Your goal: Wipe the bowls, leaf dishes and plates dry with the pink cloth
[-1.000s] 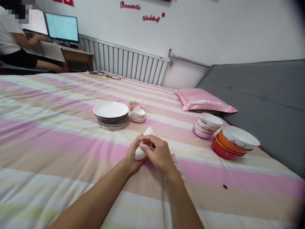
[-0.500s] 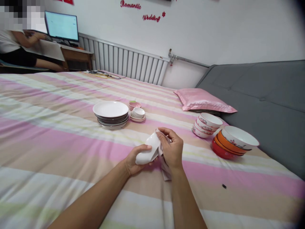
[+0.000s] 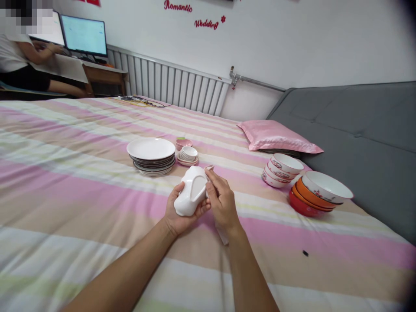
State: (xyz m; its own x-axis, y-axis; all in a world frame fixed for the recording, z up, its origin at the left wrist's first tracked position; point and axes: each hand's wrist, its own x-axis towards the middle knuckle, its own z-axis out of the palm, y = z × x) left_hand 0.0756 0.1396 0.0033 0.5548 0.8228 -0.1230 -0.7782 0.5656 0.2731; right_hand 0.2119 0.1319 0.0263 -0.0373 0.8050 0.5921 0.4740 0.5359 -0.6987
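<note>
A small white dish point(image 3: 191, 190) with a wavy rim is held up over the bed, its underside with a raised foot ring facing me. My left hand point(image 3: 177, 216) grips it from below and the left, thumb on the near side. My right hand point(image 3: 222, 199) is closed on a pale pinkish-grey cloth point(image 3: 209, 167) at the dish's right edge; part of the cloth hangs below the hand. Beyond the dish stand a stack of plates point(image 3: 151, 149) and a cluster of small bowls point(image 3: 188, 154).
Patterned white bowls point(image 3: 282, 171) are stacked to the right, beside a stack of larger red, orange and white bowls point(image 3: 316, 195). A small black object point(image 3: 305, 253) lies nearer. A pink pillow point(image 3: 279, 135) rests by the grey headboard point(image 3: 354, 117). A person point(image 3: 19, 60) sits at a desk, far left.
The dish has been turned so its underside faces me more fully, and it has shifted slightly left. My right hand with the cloth has also moved left along its edge.
</note>
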